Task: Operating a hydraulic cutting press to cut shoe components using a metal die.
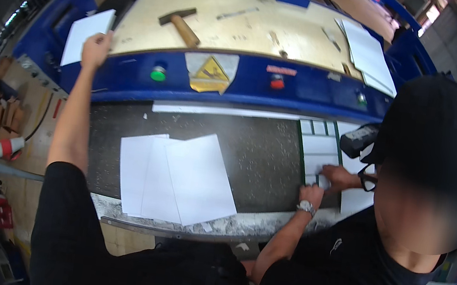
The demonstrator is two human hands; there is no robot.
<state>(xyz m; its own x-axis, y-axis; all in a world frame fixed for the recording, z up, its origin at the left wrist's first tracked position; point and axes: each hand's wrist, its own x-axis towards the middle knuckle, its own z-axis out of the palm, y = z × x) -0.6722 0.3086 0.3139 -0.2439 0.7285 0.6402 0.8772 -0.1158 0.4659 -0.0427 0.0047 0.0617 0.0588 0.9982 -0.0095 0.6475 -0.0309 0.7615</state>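
My left arm stretches to the far left, where my left hand (96, 50) grips the right edge of a small stack of white sheets (82, 37) resting on the blue machine's ledge. The fingers are curled over that edge. My right hand does not show; only a bit of skin appears low between me and the co-worker. In front of me, overlapping white sheets (200, 179) lie fanned on the dark, speckled bed (108, 132) of the machine.
A co-worker in a black cap (439, 118) leans in from the right, both hands on a green-edged frame (320, 146) with white sections. A hammer (184, 30) and more white sheets (367, 54) lie on the machine's upper board. Green (158, 73) and red (277, 81) buttons line its blue front.
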